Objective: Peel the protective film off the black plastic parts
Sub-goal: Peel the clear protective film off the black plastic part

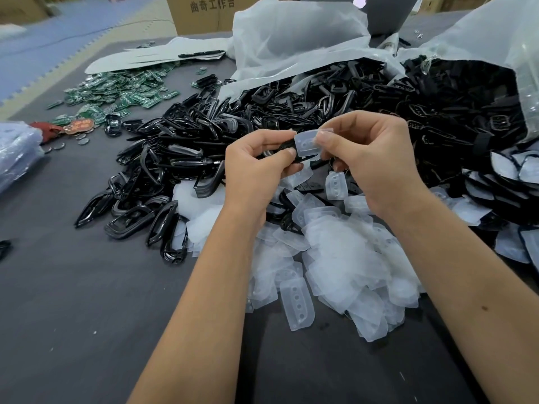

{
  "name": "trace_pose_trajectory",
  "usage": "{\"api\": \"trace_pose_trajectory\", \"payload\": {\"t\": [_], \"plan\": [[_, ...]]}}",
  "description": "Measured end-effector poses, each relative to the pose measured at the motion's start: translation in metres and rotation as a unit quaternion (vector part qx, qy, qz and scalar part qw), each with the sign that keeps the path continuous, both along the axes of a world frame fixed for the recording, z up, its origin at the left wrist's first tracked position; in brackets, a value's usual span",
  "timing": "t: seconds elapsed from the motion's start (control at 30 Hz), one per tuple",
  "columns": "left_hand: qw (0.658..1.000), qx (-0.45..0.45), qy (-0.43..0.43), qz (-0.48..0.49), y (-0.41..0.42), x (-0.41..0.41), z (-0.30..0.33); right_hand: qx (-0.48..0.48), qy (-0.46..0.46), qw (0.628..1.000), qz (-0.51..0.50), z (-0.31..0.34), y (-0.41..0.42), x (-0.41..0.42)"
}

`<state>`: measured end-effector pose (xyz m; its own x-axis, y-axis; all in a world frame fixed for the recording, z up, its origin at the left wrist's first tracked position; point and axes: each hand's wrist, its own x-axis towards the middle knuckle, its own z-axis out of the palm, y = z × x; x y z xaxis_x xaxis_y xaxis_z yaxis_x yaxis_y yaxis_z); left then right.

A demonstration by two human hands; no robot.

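My left hand (pixel 256 164) grips a small black plastic part (pixel 287 145) above the table, most of it hidden by my fingers. A translucent white protective film (pixel 306 142) with small holes lies over the part's right end. My right hand (pixel 370 158) pinches the film's right edge between thumb and fingers. Under my hands lies a heap of loose peeled films (pixel 335 252). A big pile of black plastic parts (pixel 204 141) spreads behind and to the left.
Clear plastic bags (pixel 291 39) spill more black parts at the back and right (pixel 452 112). Green circuit boards (pixel 116 91) lie at the far left, a cardboard box (pixel 201 13) behind. Film-covered parts (pixel 510 176) sit at the right. Grey table surface (pixel 73 301) shows at the front left.
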<state>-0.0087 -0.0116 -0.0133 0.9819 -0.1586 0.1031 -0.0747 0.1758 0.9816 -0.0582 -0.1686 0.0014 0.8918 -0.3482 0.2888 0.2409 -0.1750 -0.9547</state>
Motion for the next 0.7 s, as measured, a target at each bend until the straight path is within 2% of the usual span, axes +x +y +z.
{"api": "trace_pose_trajectory", "payload": {"t": [0.27,0.7], "plan": [[0.998,-0.028,0.040,-0.026,-0.0024,-0.0026,0.0035,-0.029,0.027,0.999,-0.019,-0.0043,-0.0008,0.0022],[0.998,-0.025,0.010,-0.057,-0.0029,-0.0020,0.0010,-0.040,0.030,0.996,-0.080,-0.0062,-0.0015,0.0018]]}}
